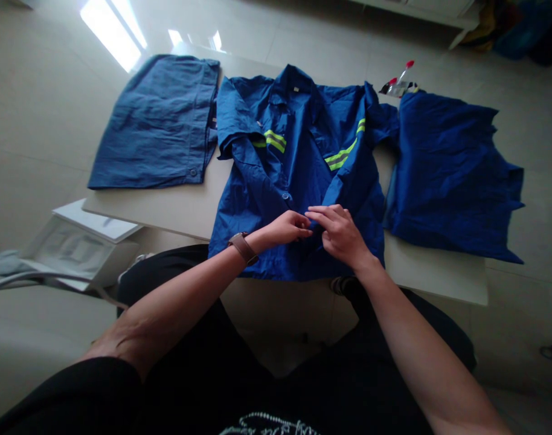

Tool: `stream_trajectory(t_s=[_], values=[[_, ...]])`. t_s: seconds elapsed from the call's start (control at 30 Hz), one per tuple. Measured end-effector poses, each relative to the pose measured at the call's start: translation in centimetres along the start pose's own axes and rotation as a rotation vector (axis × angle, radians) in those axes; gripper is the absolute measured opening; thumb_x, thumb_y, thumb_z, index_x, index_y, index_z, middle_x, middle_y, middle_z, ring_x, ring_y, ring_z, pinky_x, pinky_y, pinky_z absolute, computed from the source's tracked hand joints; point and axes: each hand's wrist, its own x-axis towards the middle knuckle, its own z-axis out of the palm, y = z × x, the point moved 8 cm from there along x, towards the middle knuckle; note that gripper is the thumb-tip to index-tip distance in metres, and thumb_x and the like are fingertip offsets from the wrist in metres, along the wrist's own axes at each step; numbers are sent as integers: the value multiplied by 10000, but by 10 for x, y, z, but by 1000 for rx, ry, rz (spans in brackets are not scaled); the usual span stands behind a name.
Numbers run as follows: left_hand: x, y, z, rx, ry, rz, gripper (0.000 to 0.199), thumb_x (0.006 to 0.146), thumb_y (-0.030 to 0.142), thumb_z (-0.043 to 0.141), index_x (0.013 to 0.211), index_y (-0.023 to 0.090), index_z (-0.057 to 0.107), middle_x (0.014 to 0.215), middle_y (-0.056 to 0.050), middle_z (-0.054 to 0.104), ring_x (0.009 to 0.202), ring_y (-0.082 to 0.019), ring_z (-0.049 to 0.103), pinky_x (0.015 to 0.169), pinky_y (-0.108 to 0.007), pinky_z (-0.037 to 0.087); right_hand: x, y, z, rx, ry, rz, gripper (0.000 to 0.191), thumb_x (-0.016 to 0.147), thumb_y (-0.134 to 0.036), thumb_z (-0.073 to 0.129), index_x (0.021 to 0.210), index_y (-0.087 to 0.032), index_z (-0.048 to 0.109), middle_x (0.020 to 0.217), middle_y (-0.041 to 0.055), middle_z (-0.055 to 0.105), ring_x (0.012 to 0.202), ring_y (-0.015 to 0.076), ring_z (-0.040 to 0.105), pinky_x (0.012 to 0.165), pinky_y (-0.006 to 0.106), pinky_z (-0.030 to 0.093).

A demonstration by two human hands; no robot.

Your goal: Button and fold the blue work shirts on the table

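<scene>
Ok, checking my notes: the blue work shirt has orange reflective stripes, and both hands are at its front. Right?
No: the blue work shirt has yellow-green reflective stripes, not orange, as the head view shows. The left hand and right hand are at its front.

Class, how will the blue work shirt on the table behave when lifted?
It will probably hang floppy, since the blue work shirt lies in soft creases and folds over itself. It likely feels light for its size, being thin-looking cloth. The reflective stripes may be slightly stiffer, though hard to tell.
</scene>
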Motion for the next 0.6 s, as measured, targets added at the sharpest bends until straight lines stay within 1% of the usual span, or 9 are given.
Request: stream_trajectory(t_s=[0.03,0.1,0.17,0.27,0.33,0.4,0.47,0.53,0.6], values=[[0,2,1,-3,-13,18,122,797,225,737,768,115,693,640,20,622,580,-86,510,574,-224,383,0,0,1,17,-19,5,579,826,-16,542,1334,-269,660,1302,69,704,1183,305,557,951,477,438],[1,4,0,-12,-29,33,101,774,207,742,798,113,712,680,11,658,613,-92,538,601,-225,398,1,1,2,42,-40,21,527,843,-81,594,1328,-273,667,1185,67,730,1144,311,562,951,482,444],[1,3,-4,2,-32,12,92,758,183,740,822,119,723,703,6,682,629,-98,568,612,-223,416,1,3,2,57,-39,28,373,871,-138,621,1209,-261,720,1047,75,716,1101,310,560,946,479,460],[1,1,-14,106,-29,-51,73,771,154,709,836,132,735,698,-8,702,631,-120,613,603,-229,449,1,5,1,72,-27,10,209,894,-146,612,1027,-238,744,984,89,671,1074,300,549,950,469,486],[0,0,-24,240,26,-69,97,792,140,681,861,136,750,709,-22,721,641,-139,645,607,-239,470,0,6,2,83,-28,-5,189,884,-127,608,977,-231,735,983,93,659,1066,296,544,953,465,498],[-2,1,-32,401,110,-47,140,801,130,674,903,140,769,746,-34,747,682,-155,679,646,-249,494,-1,6,3,88,-32,-14,184,869,-117,614,961,-228,729,985,94,654,1062,294,544,954,463,504],[-3,0,-31,545,150,-10,208,806,121,676,979,150,788,820,-44,776,756,-170,709,720,-262,517,-1,6,4,81,-37,-15,170,866,-129,624,960,-226,726,983,94,654,1062,294,546,955,462,508],[-4,-3,-22,657,149,26,272,824,130,674,1066,166,793,919,-58,795,840,-189,724,793,-280,529,-1,6,5,69,-48,-12,158,871,-147,628,972,-221,724,992,97,661,1070,298,551,955,466,510],[-4,-8,-14,744,156,56,301,848,156,667,1123,186,786,1002,-72,794,894,-204,720,825,-294,529,0,6,7,60,-62,-6,157,878,-169,633,995,-222,723,1009,100,674,1084,304,556,956,477,510]])
